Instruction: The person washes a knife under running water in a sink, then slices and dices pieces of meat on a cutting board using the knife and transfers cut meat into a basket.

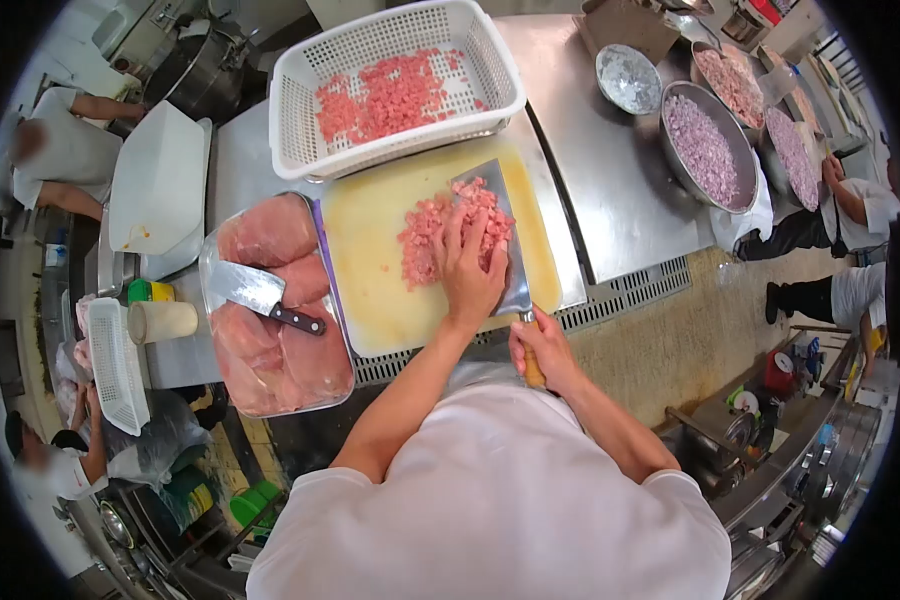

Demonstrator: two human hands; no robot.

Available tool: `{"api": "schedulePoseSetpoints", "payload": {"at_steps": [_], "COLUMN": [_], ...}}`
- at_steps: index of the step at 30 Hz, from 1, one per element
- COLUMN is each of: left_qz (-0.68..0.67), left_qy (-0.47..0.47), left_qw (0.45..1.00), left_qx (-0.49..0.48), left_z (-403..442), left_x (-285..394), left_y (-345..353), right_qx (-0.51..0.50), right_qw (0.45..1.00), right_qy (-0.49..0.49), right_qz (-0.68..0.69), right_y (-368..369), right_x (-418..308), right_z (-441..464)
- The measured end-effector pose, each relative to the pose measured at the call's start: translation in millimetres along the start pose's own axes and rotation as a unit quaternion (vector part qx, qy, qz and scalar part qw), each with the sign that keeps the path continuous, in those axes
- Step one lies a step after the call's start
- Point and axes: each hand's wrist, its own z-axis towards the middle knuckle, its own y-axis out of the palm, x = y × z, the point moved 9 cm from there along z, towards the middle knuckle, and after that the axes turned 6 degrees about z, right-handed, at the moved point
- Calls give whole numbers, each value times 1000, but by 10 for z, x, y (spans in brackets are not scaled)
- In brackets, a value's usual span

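Diced raw meat lies on a yellowish cutting board. My left hand rests on the dice with its fingers spread, partly over a broad cleaver blade. My right hand is wrapped round the cleaver's wooden handle, at the board's near right edge. Some diced meat sits on the flat blade. Beyond the board stands a white perforated basket with more diced meat. To the left, a tray of large raw meat pieces has a black-handled cleaver lying on it.
Metal bowls of chopped onion and a foil-like bowl stand at the right. A white tub and a cylindrical container are at the left. Other people work at both sides. A floor grate runs below the table.
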Motion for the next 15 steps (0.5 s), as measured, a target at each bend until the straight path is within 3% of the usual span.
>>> {"api": "schedulePoseSetpoints", "payload": {"at_steps": [2, 8, 11, 15], "left_qz": [6, 10, 7, 21], "left_qy": [13, 106, 160, 186], "left_qw": [1000, 989, 966, 963], "left_qx": [12, 103, 201, 194], "left_z": [121, 1208, 2116, 2233], "left_x": [166, 602, 363, -223], "left_y": [-117, -436, -444, -374], "right_qx": [-4, -57, -54, 10], "right_qw": [1000, 989, 982, 976], "right_qy": [4, -129, -154, -124], "right_qz": [10, -36, -94, -180], "right_y": [42, 447, 454, 120], "right_x": [-91, -1077, -1358, -1008], "right_z": [-60, 142, 269, 169]}}
